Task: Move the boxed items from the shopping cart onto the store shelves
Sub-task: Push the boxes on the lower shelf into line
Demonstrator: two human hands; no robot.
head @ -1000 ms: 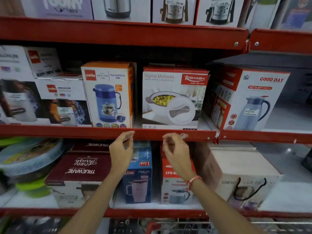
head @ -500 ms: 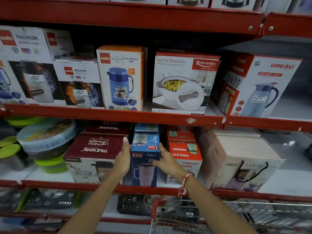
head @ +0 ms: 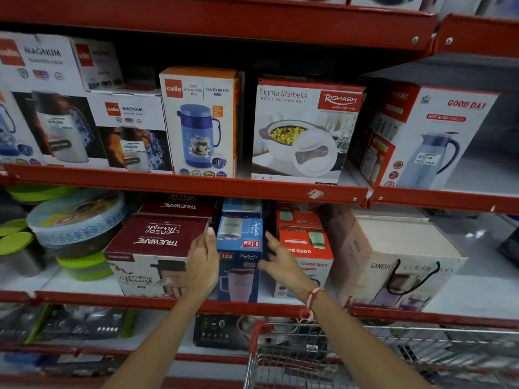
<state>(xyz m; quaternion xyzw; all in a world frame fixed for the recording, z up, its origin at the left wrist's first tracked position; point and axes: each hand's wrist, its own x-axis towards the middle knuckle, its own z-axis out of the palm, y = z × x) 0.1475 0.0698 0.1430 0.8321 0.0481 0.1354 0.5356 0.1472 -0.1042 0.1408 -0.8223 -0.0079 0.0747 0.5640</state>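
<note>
1. The blue Liza box [head: 239,259] stands upright at the front of the lower shelf [head: 252,306], squeezed between the maroon Trueware box [head: 153,248] and the orange Good Day box [head: 304,254]; a second blue box sits right behind it.
2. The left hand [head: 202,262] lies flat against the Liza box's left face, fingers straight and pointing up, thumb at the box's top corner; its grip is spread, not closed around anything.
3. The right hand [head: 283,262] hovers just off the box's right side with fingers splayed loose and the grip spread wide; whether it touches the box, I cannot tell. A red thread band circles that wrist.
4. Little side room exists: neighbours stand close on both flanks. Free space opens farther right, past the Ganesh box [head: 393,265], where bare white shelf shows.
5. The red edge of the upper shelf [head: 196,186] hangs over the box tops, carrying jug and casserole cartons.
6. The shopping cart [head: 365,357], wire with a red handle, stands below the right forearm.
</note>
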